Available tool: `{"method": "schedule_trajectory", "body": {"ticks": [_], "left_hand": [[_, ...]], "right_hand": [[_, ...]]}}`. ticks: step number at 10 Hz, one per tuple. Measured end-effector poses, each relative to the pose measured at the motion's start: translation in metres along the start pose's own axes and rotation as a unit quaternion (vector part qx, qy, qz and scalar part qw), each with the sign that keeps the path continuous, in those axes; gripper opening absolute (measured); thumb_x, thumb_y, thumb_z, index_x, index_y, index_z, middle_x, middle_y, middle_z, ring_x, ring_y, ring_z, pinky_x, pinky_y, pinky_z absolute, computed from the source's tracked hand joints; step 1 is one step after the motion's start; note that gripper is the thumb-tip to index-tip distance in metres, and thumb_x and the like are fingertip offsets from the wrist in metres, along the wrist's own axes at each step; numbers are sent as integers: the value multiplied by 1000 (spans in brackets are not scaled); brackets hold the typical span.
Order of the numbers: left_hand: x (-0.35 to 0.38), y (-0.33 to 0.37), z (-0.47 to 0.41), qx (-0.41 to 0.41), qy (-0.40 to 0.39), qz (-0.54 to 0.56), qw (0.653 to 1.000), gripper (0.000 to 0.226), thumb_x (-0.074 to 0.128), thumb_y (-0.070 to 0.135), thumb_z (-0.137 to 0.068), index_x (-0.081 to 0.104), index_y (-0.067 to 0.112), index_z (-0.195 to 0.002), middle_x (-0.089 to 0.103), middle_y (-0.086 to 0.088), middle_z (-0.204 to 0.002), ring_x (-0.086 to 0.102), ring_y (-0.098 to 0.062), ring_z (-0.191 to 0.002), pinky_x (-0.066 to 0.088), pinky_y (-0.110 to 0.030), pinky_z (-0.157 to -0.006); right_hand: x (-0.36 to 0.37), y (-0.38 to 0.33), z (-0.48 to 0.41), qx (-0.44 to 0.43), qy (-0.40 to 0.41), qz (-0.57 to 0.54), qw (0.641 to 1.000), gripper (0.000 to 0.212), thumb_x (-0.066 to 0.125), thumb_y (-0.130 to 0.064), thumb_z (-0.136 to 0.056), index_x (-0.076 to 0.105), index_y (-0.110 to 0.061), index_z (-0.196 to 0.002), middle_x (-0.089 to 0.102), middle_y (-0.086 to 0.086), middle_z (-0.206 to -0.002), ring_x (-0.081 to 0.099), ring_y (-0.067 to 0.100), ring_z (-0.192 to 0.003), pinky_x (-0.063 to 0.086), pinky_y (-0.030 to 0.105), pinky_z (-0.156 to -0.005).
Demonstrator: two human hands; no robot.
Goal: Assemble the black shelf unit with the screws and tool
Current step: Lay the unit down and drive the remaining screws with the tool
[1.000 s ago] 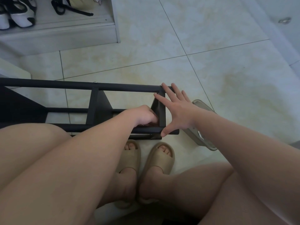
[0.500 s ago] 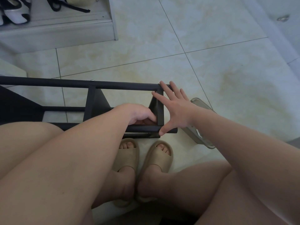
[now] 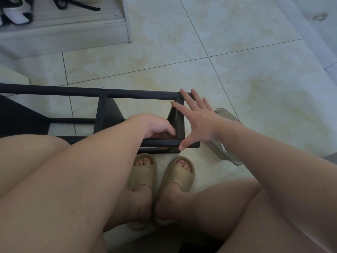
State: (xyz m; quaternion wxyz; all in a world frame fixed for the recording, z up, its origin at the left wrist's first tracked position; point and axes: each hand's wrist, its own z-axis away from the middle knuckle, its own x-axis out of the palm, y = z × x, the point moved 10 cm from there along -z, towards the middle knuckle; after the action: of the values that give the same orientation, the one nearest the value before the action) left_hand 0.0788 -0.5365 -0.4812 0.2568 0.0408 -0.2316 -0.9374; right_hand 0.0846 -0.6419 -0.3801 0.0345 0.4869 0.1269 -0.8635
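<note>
The black shelf frame (image 3: pixel 138 92) lies on its side on the tiled floor, just beyond my knees. My right hand (image 3: pixel 198 117) is spread flat against its right end, with fingers on the far rail and the thumb tip on the near rail. My left hand (image 3: pixel 155 125) reaches inside the frame beside the end upright (image 3: pixel 180 123). Its thumb points at the upright and its fingers curl underneath, so anything they hold is hidden. I see no loose tool. A small screw head (image 3: pixel 103 88) shows on the far rail.
A clear plastic container (image 3: pixel 226 154) lies on the floor under my right wrist. My feet in beige sandals (image 3: pixel 144 172) sit just below the frame. A low grey ledge (image 3: pixel 73 31) with shoes (image 3: pixel 16 13) is at the back left.
</note>
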Motion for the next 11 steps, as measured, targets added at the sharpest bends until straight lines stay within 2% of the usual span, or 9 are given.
{"method": "schedule_trajectory", "body": {"ticks": [1,2,3,4,5,6,8,9,11], "left_hand": [[-2,0,0,4,9,2,1000,25,70,21,-83,79,12,-105,73,-15,-114,66,-34,-113,45,-52,-108],[-1,2,0,10,9,-4,1000,23,71,25,-83,79,13,-101,74,-14,-112,67,-33,-110,47,-51,-107],[0,3,-1,8,15,-22,1000,19,71,27,-85,78,12,-95,77,-11,-100,69,-29,-96,51,-44,-100],[1,4,0,10,14,-29,999,17,72,25,-86,79,13,-95,77,-11,-101,69,-29,-95,50,-42,-98],[-2,1,1,6,9,-20,1000,14,69,22,-88,82,16,-88,76,-11,-106,68,-30,-106,48,-45,-105],[-2,1,1,5,8,-3,1000,21,69,21,-86,79,13,-102,74,-13,-112,66,-33,-114,44,-50,-110],[1,2,1,13,0,-3,1000,20,71,26,-81,81,14,-94,75,-13,-108,66,-35,-114,45,-52,-109],[-4,2,-2,19,32,-22,999,26,77,29,-77,79,14,-98,77,-10,-104,67,-32,-110,45,-51,-109],[1,2,2,14,-2,-9,1000,16,69,22,-85,82,16,-90,76,-11,-108,67,-32,-112,45,-50,-109]], "right_hand": [[0,0,0,1,-1,-1,1000,146,79,-81,-52,-6,-34,-161,-33,-1,-163,-34,29,-148,-10,55,-122],[0,0,0,1,1,-2,1000,146,79,-81,-52,-5,-33,-161,-33,-1,-163,-34,30,-149,-10,55,-122],[-1,-1,0,0,1,-1,1000,146,79,-81,-52,-5,-32,-161,-32,0,-163,-33,30,-149,-9,56,-122],[-1,-2,1,1,1,-1,1000,147,79,-81,-52,-4,-31,-162,-31,1,-164,-32,31,-149,-8,56,-122],[-2,-3,1,2,0,3,1000,147,79,-81,-52,-5,-30,-162,-32,1,-164,-32,32,-149,-8,56,-122],[-3,-4,2,1,2,1,1000,146,80,-79,-53,-4,-30,-162,-31,2,-164,-32,32,-149,-8,56,-123],[-3,-4,3,2,3,0,1000,146,80,-79,-53,-4,-30,-162,-31,1,-164,-32,32,-149,-8,56,-123],[-3,-4,3,1,1,0,1000,146,80,-79,-53,-4,-30,-162,-32,2,-164,-32,32,-149,-8,56,-123],[-3,-4,2,1,2,0,1000,146,80,-80,-53,-4,-30,-162,-31,2,-164,-32,32,-149,-8,56,-122]]}}
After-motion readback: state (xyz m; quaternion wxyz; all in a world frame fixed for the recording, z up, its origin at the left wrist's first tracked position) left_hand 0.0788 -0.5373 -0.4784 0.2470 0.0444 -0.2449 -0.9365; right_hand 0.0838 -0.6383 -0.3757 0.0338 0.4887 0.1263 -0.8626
